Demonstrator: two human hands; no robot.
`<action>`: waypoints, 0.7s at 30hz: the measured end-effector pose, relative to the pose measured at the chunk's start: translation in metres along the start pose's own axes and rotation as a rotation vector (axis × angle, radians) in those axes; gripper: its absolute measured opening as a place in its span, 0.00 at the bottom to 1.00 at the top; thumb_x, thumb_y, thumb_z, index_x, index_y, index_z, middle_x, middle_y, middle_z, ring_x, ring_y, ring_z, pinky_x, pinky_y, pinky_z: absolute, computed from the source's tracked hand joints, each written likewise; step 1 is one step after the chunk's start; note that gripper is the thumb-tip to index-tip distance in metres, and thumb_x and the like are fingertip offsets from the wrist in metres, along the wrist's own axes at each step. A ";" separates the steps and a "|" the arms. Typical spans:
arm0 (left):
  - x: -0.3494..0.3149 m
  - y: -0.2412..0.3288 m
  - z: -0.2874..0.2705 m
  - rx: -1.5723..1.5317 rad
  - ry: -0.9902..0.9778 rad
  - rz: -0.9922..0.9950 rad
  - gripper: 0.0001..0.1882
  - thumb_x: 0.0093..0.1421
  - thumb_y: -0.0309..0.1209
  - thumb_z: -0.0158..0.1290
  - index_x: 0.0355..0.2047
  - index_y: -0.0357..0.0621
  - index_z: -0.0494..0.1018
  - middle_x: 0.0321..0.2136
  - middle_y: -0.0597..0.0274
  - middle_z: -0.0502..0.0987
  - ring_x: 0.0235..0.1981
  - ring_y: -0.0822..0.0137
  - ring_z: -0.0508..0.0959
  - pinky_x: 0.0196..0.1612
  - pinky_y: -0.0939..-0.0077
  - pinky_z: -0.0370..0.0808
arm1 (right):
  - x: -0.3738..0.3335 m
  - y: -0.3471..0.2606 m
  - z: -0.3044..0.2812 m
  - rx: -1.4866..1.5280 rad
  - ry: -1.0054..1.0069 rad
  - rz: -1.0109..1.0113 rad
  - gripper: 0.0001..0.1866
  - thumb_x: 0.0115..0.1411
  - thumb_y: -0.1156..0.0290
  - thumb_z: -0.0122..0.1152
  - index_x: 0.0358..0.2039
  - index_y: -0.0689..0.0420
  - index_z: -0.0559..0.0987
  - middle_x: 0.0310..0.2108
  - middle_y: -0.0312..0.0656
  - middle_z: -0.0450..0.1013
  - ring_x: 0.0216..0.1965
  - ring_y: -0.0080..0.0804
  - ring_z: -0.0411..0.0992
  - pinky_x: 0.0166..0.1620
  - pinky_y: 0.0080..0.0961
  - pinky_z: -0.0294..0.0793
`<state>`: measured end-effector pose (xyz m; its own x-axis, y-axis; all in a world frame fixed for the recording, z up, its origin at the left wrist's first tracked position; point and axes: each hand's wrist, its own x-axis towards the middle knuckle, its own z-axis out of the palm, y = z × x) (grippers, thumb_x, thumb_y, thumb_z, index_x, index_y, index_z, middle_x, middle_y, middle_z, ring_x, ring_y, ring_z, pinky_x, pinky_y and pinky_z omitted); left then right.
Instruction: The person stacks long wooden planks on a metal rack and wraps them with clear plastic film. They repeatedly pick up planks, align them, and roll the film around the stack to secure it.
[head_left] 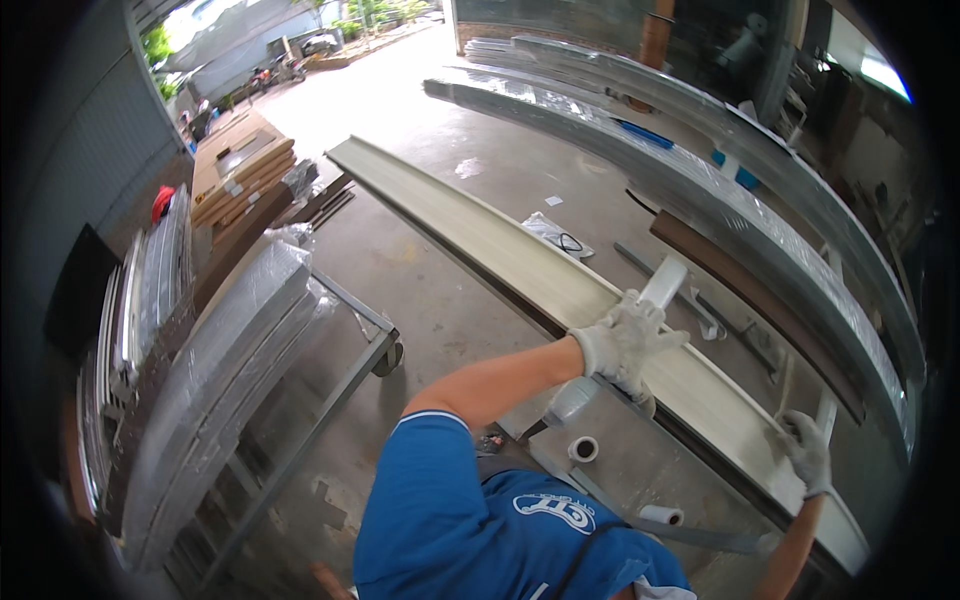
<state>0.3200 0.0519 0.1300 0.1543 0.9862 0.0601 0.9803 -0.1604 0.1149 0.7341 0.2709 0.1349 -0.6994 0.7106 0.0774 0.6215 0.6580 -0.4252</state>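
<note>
A long, pale cream metal channel (480, 230) with raised edges runs diagonally from the far middle to the near right. My left hand (622, 345), in a whitish work glove, lies over the channel with its fingers spread. Below its palm, pale glove-like fabric shows at the channel's near edge; what it is I cannot make out. My right hand (806, 452), gloved too, has its fingers closed over the channel's far edge, farther to the right. A white support arm (664, 282) sticks out beyond the channel beside my left hand.
Long plastic-wrapped bundles (700, 165) lie on a rack at right, with a brown bar (750, 300) nearer. At left stand wrapped profiles (220, 370), a wheeled metal frame (350, 385) and stacked brown boards (235, 175). Rolls (583, 449) sit on the floor near me.
</note>
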 end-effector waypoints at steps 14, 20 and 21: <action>0.017 0.000 0.009 -0.086 0.034 0.080 0.55 0.30 0.65 0.72 0.62 0.64 0.71 0.46 0.53 0.75 0.52 0.51 0.73 0.58 0.55 0.66 | 0.050 -0.050 0.069 -0.214 0.021 -0.179 0.29 0.71 0.43 0.50 0.28 0.58 0.79 0.24 0.60 0.70 0.31 0.66 0.71 0.31 0.51 0.66; 0.020 -0.002 0.012 -0.104 0.052 0.090 0.54 0.29 0.66 0.72 0.60 0.63 0.74 0.47 0.53 0.76 0.52 0.52 0.74 0.57 0.55 0.68 | 0.052 -0.047 0.071 -0.256 0.017 -0.130 0.29 0.72 0.44 0.49 0.28 0.58 0.78 0.24 0.60 0.70 0.31 0.67 0.70 0.32 0.53 0.66; 0.020 -0.005 0.012 -0.095 0.046 0.088 0.53 0.29 0.66 0.71 0.59 0.61 0.74 0.46 0.53 0.76 0.52 0.52 0.75 0.57 0.55 0.69 | 0.052 -0.047 0.071 -0.248 0.034 -0.154 0.28 0.72 0.45 0.49 0.28 0.58 0.79 0.24 0.59 0.70 0.31 0.67 0.71 0.33 0.53 0.66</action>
<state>0.3198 0.0729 0.1187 0.2311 0.9656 0.1191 0.9469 -0.2514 0.2007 0.6429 0.2593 0.0952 -0.7826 0.6028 0.1557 0.5791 0.7966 -0.1732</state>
